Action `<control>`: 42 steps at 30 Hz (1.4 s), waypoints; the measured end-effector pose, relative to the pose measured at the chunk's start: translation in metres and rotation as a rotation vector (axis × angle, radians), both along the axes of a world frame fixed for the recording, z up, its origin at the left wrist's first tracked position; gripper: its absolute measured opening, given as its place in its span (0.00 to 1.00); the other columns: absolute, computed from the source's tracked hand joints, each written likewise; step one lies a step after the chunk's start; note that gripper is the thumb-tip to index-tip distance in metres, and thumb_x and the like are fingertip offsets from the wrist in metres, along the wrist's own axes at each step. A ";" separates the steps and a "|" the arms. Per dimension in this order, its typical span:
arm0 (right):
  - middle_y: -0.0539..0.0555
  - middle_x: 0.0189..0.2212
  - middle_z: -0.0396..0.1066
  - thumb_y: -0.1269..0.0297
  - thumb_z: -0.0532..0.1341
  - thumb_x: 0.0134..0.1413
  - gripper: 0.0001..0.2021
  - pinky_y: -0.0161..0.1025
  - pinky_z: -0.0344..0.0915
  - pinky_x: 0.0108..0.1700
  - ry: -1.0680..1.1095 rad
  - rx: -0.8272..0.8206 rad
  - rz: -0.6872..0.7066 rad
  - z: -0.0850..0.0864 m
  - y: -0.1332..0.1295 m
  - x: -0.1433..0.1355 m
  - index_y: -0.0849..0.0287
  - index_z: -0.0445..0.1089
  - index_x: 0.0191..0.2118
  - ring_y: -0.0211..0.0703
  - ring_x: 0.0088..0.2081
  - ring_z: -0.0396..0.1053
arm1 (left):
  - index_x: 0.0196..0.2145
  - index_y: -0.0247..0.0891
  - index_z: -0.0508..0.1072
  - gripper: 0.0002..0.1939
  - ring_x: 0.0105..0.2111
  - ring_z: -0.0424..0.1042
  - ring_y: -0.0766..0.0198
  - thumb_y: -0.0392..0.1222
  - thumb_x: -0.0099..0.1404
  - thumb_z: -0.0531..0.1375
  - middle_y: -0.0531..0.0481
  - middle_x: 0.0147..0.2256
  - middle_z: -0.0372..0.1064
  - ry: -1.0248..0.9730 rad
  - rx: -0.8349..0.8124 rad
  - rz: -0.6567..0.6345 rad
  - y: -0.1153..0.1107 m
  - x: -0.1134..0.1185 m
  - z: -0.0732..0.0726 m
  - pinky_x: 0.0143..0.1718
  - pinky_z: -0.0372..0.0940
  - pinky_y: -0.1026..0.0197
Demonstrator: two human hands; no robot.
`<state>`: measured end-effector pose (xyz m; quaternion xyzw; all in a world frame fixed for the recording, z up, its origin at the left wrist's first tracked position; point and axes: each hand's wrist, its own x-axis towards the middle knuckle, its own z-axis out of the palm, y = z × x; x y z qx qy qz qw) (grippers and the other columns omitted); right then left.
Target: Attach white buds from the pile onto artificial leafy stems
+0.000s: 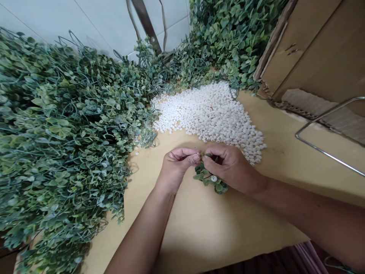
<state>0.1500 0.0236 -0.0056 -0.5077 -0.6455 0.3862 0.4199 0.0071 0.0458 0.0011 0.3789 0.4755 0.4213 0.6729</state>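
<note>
Over the yellowish table, my two hands meet fingertip to fingertip. My right hand (228, 163) is closed on an artificial leaf sprig (209, 179), whose green leaves hang below the fingers. One small white flower piece (213, 178) sits among those leaves. My left hand (181, 165) pinches at the sprig's tip with thumb and forefinger; a tiny pale bit shows there, too small to name surely. Just beyond both hands spreads a pile of small white flower pieces (211, 110).
A large heap of artificial greenery (65, 125) covers the left side, with more greenery (234, 38) at the back. On the right stand a cardboard box (319, 57) and a bent metal rod (327, 154). White tiles (94, 23) form the wall behind.
</note>
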 end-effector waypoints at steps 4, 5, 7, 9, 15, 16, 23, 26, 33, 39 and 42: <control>0.46 0.15 0.51 0.67 0.53 0.49 0.14 0.33 0.51 0.22 0.012 -0.032 -0.002 -0.003 0.000 0.000 0.58 0.53 0.16 0.32 0.20 0.51 | 0.20 0.34 0.77 0.12 0.19 0.66 0.73 0.41 0.37 0.72 0.53 0.17 0.71 0.030 0.019 -0.018 0.000 0.000 0.000 0.24 0.63 0.68; 0.46 0.16 0.51 0.67 0.53 0.49 0.14 0.33 0.51 0.22 0.019 -0.048 -0.002 -0.003 0.000 0.000 0.58 0.54 0.16 0.32 0.21 0.52 | 0.20 0.34 0.77 0.13 0.19 0.66 0.73 0.41 0.36 0.72 0.53 0.17 0.71 0.038 0.008 -0.019 0.001 0.000 0.000 0.23 0.63 0.68; 0.47 0.16 0.52 0.66 0.53 0.49 0.13 0.33 0.51 0.21 0.031 -0.072 -0.003 -0.003 0.001 0.000 0.58 0.56 0.16 0.33 0.21 0.52 | 0.20 0.34 0.76 0.13 0.18 0.66 0.72 0.42 0.34 0.73 0.53 0.17 0.71 0.052 -0.017 -0.011 0.001 0.000 0.000 0.23 0.64 0.68; 0.47 0.16 0.53 0.66 0.53 0.48 0.12 0.33 0.51 0.21 0.037 -0.085 -0.003 -0.003 0.001 -0.001 0.58 0.56 0.17 0.33 0.21 0.52 | 0.19 0.34 0.76 0.14 0.18 0.66 0.72 0.41 0.34 0.73 0.53 0.17 0.71 0.058 -0.034 0.000 0.001 0.000 0.001 0.23 0.64 0.68; 0.47 0.15 0.52 0.67 0.53 0.48 0.13 0.34 0.51 0.22 0.037 -0.088 0.001 -0.002 0.001 -0.001 0.58 0.55 0.16 0.33 0.20 0.52 | 0.20 0.35 0.77 0.12 0.18 0.67 0.73 0.40 0.36 0.73 0.54 0.17 0.72 0.038 -0.027 -0.014 0.002 0.000 -0.001 0.23 0.64 0.71; 0.46 0.15 0.52 0.67 0.53 0.48 0.13 0.34 0.51 0.22 0.036 -0.080 -0.001 -0.002 0.001 -0.001 0.58 0.54 0.16 0.33 0.20 0.52 | 0.20 0.35 0.77 0.12 0.18 0.67 0.74 0.40 0.36 0.72 0.54 0.17 0.72 0.037 -0.024 -0.022 0.002 0.000 -0.001 0.23 0.64 0.71; 0.46 0.15 0.52 0.67 0.52 0.48 0.13 0.33 0.51 0.21 0.042 -0.105 -0.003 -0.004 0.001 -0.001 0.59 0.55 0.16 0.32 0.20 0.52 | 0.20 0.35 0.76 0.12 0.18 0.67 0.74 0.40 0.35 0.73 0.55 0.18 0.72 0.048 -0.050 -0.040 0.004 -0.002 -0.001 0.22 0.64 0.71; 0.46 0.15 0.52 0.66 0.53 0.47 0.12 0.32 0.51 0.20 0.067 -0.139 -0.017 -0.003 0.001 -0.001 0.59 0.56 0.16 0.32 0.19 0.52 | 0.19 0.34 0.76 0.13 0.18 0.67 0.73 0.40 0.34 0.73 0.54 0.19 0.72 0.060 -0.064 -0.030 0.004 -0.002 0.001 0.22 0.65 0.70; 0.47 0.15 0.56 0.65 0.53 0.48 0.12 0.33 0.53 0.21 0.073 -0.151 -0.002 -0.002 0.002 0.000 0.59 0.59 0.17 0.33 0.20 0.55 | 0.19 0.35 0.76 0.12 0.19 0.66 0.74 0.39 0.36 0.73 0.54 0.18 0.72 0.060 0.001 -0.012 0.003 -0.001 -0.002 0.23 0.64 0.70; 0.47 0.15 0.56 0.66 0.53 0.47 0.11 0.33 0.53 0.22 0.075 -0.140 0.004 -0.003 0.002 0.000 0.59 0.59 0.17 0.33 0.20 0.54 | 0.19 0.34 0.76 0.10 0.19 0.66 0.73 0.38 0.37 0.72 0.54 0.18 0.71 0.090 0.017 -0.010 0.003 0.001 -0.004 0.23 0.64 0.69; 0.47 0.16 0.56 0.66 0.53 0.48 0.11 0.33 0.53 0.22 0.085 -0.143 0.014 -0.003 0.003 0.001 0.60 0.59 0.18 0.33 0.21 0.55 | 0.19 0.34 0.76 0.11 0.18 0.65 0.73 0.39 0.37 0.72 0.54 0.18 0.70 0.100 0.022 -0.009 0.003 0.003 -0.004 0.22 0.63 0.69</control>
